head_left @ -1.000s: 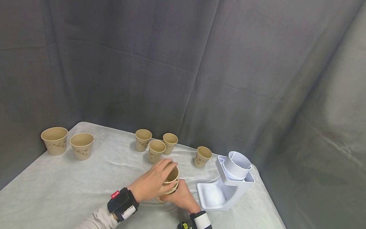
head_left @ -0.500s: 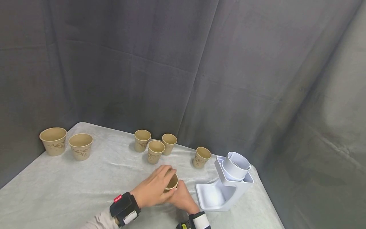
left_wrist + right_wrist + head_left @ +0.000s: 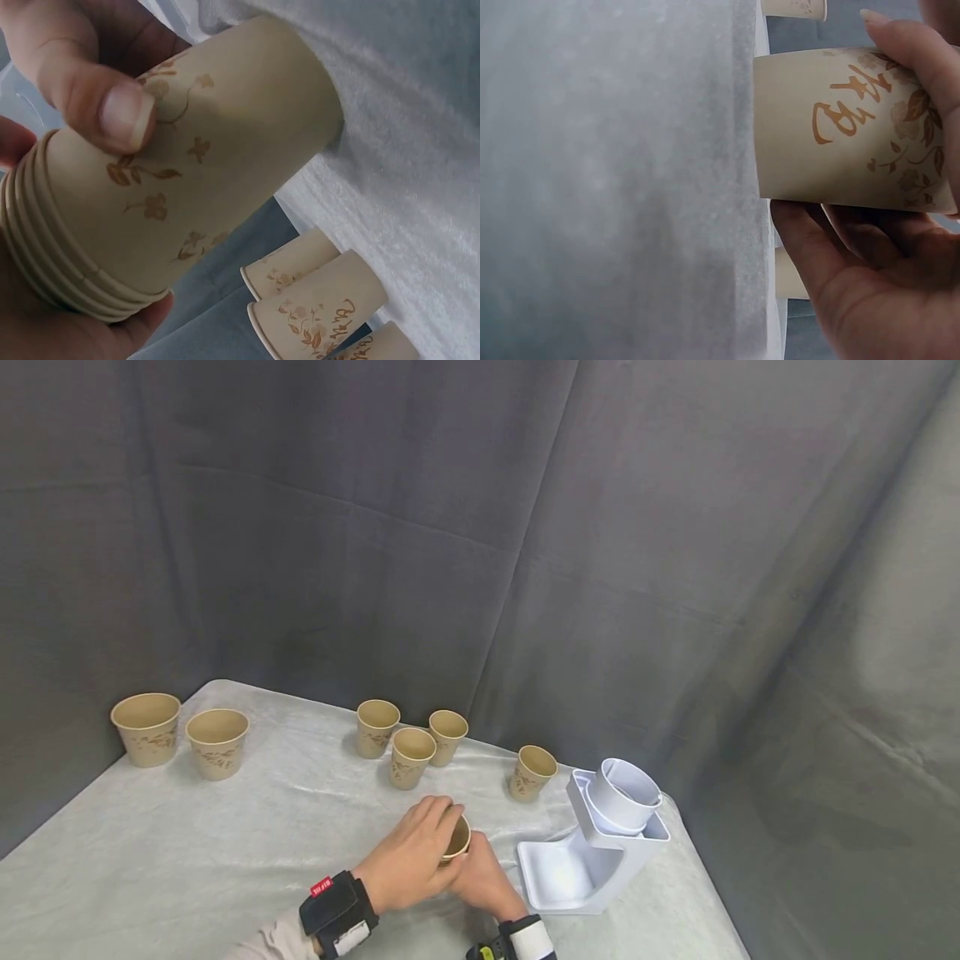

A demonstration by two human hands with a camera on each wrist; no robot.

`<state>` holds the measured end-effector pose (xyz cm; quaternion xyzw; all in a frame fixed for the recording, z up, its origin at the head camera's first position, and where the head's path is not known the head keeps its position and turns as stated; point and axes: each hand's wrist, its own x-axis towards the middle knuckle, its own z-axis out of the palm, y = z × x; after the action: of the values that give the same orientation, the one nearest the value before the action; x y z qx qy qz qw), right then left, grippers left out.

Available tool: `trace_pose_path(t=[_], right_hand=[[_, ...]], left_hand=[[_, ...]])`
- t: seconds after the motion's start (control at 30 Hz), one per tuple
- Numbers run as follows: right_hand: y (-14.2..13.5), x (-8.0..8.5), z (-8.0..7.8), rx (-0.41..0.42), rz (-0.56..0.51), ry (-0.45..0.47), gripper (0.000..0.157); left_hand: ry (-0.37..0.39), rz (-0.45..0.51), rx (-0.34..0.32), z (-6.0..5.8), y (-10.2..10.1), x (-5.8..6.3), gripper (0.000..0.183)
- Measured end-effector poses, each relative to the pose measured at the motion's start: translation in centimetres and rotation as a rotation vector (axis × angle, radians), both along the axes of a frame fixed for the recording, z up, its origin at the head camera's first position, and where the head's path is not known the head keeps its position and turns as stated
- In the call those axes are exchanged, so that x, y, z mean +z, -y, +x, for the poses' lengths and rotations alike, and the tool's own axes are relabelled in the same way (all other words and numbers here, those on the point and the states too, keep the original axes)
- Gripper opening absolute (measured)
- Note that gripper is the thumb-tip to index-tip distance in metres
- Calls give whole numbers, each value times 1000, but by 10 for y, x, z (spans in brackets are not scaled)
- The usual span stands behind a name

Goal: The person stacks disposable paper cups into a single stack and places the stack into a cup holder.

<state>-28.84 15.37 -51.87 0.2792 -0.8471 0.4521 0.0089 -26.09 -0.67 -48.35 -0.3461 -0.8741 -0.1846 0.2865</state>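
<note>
A stack of nested beige paper cups (image 3: 457,840) with a brown floral print stands near the table's front, held between both hands. My left hand (image 3: 411,858) grips the stack's top from the left, its fingers and thumb at the rims. Lower down, my right hand (image 3: 483,878) wraps the side of the body. Several rims lie close together in the left wrist view, where the right thumb (image 3: 124,112) presses on the printed wall. In the right wrist view the outer cup (image 3: 832,135) has its base right at the cloth.
Beyond the hands stand small paper cups (image 3: 411,768), with another single cup (image 3: 527,783) further right. Two larger cups (image 3: 217,758) are at the far left. A white stand (image 3: 626,860) bearing a white cylinder (image 3: 621,806) is at right. Grey curtains (image 3: 375,543) border the table.
A second ago the left hand held one cup partly raised above the stack's rims. It has since pushed down, and that cup sits nested. The right hand stays around the stack.
</note>
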Motion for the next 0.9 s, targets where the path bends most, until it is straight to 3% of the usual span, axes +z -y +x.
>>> trace_pose_path(t=[0.2,0.47,0.57,0.77,0.9], right_hand=[[1,1,0,3,2,1,44],[10,40,25,-11,16,38,45],[8,35,22,8,-4,39,45],[3,5,5,22,-14,31,44],[3,-2,1,19,-5,39,41]], left_hand=[[-41,-3,11,-1,-1,-1,52],[9,-30,-21,-1,3,1,55],[47,-31,-53,-1,6,3,55],[128,-4,-121,-3,15,8,55],[154,22,-155,-5,20,13,48]])
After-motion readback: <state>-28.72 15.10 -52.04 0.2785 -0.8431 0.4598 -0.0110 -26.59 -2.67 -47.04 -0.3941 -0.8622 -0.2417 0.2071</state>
